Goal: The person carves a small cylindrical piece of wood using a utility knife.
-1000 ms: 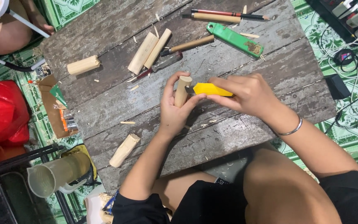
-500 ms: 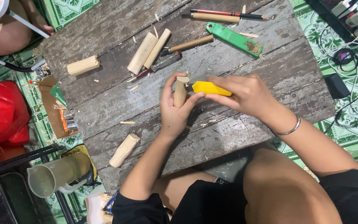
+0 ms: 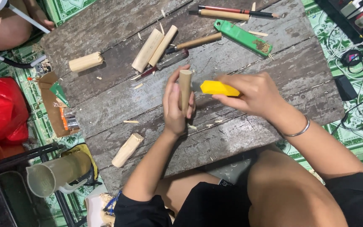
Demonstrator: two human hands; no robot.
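From my remote seat I see the left hand (image 3: 176,110) wrapped around a short wooden stick (image 3: 185,89), fingers pressed against it and holding it upright above the grey plank tabletop (image 3: 118,101). The right hand (image 3: 258,94) pinches a yellow utility knife (image 3: 217,88), its tip pointing at the stick and sitting just beside it (whether the blade touches the wood, I cannot tell). A metal bangle (image 3: 300,130) circles the right wrist. Behind the hands lie two pale sticks side by side (image 3: 154,48), a green tool (image 3: 243,38) and a wooden-handled tool (image 3: 196,42). Another cut stick (image 3: 85,62) rests toward the far left, and one more (image 3: 127,150) lies near the left forearm. Thin shavings dot the planks. A red bag (image 3: 1,110) sits off the table's left.
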